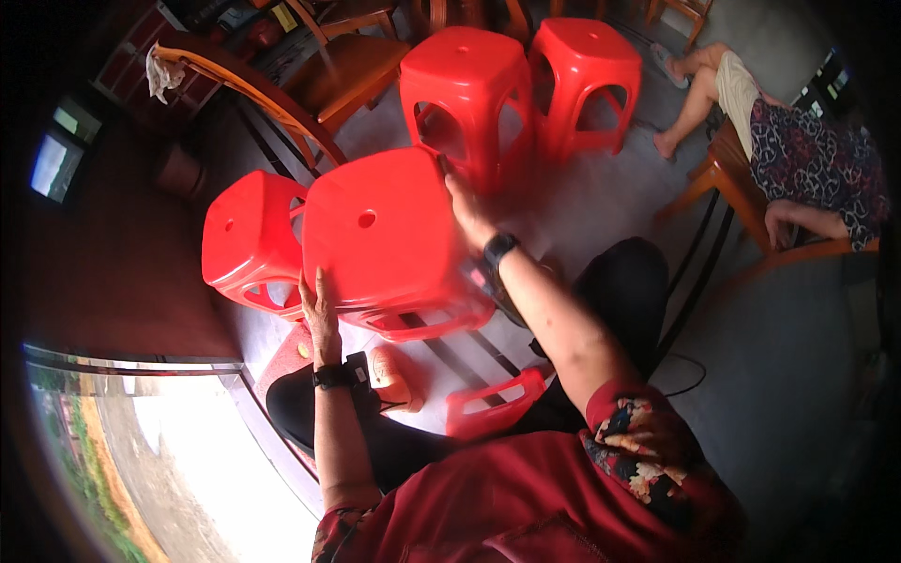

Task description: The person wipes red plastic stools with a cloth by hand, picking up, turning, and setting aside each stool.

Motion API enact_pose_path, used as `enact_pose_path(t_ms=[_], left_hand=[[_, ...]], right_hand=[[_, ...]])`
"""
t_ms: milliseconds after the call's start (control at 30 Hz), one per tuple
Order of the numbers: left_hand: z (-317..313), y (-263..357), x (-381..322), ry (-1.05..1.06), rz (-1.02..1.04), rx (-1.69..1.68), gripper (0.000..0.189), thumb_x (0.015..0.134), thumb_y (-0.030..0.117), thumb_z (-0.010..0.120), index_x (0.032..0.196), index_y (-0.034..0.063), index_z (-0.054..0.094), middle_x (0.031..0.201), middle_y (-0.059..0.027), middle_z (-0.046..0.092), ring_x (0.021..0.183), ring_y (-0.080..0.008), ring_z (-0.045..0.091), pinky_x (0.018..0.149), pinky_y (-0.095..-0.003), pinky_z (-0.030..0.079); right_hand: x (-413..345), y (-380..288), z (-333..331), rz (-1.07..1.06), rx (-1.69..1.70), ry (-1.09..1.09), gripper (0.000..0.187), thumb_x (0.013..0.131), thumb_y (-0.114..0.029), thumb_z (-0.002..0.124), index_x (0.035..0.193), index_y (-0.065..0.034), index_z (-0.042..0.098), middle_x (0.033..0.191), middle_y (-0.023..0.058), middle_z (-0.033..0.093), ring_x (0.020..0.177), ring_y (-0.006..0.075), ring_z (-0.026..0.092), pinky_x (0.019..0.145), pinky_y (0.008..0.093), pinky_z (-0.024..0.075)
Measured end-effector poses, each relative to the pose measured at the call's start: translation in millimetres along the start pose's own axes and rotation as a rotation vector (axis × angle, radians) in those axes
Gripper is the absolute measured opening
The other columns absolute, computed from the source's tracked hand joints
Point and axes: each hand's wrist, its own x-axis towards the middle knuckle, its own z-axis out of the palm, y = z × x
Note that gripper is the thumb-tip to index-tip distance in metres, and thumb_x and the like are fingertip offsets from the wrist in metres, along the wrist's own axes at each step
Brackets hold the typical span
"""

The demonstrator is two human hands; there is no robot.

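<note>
A red plastic stool is before me, its square seat with a round hole facing up. My left hand presses its fingers on the seat's near left edge. At the seat's right side is my right hand, its fingertips at the far right corner, partly hidden by the seat. A second red stool stands just to the left. Farther off stand a third red stool and a fourth red stool, side by side. A red plastic piece with an opening shows low down near my lap.
Wooden chairs stand at the back left, one with a pale cloth on its top. Another person sits on a wooden chair at the right. A doorway opens at the lower left. A cable lies on the floor.
</note>
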Motion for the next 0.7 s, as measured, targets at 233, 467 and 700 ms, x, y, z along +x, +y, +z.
enact_pose_path(t_ms=[233,467,700], left_hand=[[4,-5,12,0.101,-0.343,-0.329,0.046,0.102,0.027,0.049,0.145,0.0114,0.044,0.155,-0.0189,0.024,0.136,-0.0262,0.038,0.108,-0.0352,0.037],[-5,-23,5,0.054,-0.197,-0.051,0.056,0.099,0.027,0.05,0.148,0.0042,0.033,0.147,-0.021,0.036,0.129,-0.0292,0.045,0.106,-0.0378,0.04],[-5,-10,3,-0.01,-0.136,-0.058,0.052,0.099,0.003,0.04,0.15,0.0125,0.034,0.149,-0.0255,0.03,0.133,-0.0397,0.041,0.107,-0.0436,0.041]], right_hand=[[-52,-20,4,-0.113,-0.063,0.042,0.058,0.104,-0.039,0.028,0.152,-0.0069,0.025,0.158,0.0134,0.026,0.146,0.0265,0.024,0.117,0.0338,0.0225],[-209,18,53,-0.222,-0.181,0.171,0.06,0.105,-0.034,0.027,0.155,-0.0074,0.007,0.163,0.0106,0.004,0.15,0.0268,0.006,0.12,0.035,0.0112],[-193,54,53,-0.154,0.0,0.355,0.068,0.101,-0.052,0.036,0.152,-0.0087,0.024,0.153,0.012,0.03,0.14,0.026,0.032,0.112,0.0372,0.0304]])
